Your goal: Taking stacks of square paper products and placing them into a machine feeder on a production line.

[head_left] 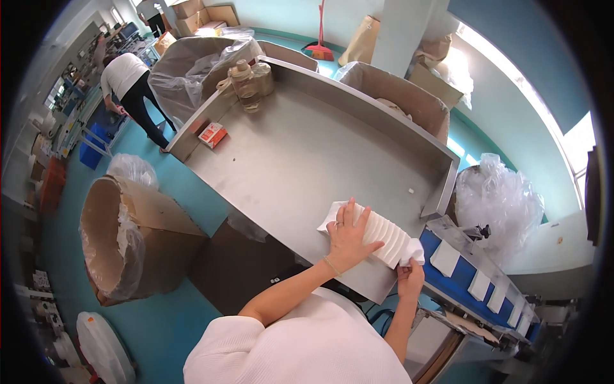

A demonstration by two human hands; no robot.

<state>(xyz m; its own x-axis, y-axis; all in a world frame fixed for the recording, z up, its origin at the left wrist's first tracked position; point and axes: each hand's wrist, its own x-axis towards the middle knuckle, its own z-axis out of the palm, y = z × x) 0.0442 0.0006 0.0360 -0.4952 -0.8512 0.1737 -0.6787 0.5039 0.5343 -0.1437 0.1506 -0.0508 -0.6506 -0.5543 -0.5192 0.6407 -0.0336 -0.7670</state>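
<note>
A row of white folded pads [387, 235], packed face to face, lies along the near right edge of a steel table [288, 160]. My left hand [348, 244] rests on the row with its fingers spread. At the row's right end my right hand [410, 279] is closed, pinching a loose white folded pad [413, 251] between thumb and fingers. To the right of that hand, several similar flat white pads [445, 258] lie spaced out on a blue conveyor belt [462, 271].
Raised steel walls edge the table's far and right sides. Clear bottles [245, 86] and a red-and-white box [213, 135] stand at its far left. A lined cardboard bin [163, 230] is on the left floor, a bag of clear plastic [495, 198] at right. Another person [128, 77] bends over, far left.
</note>
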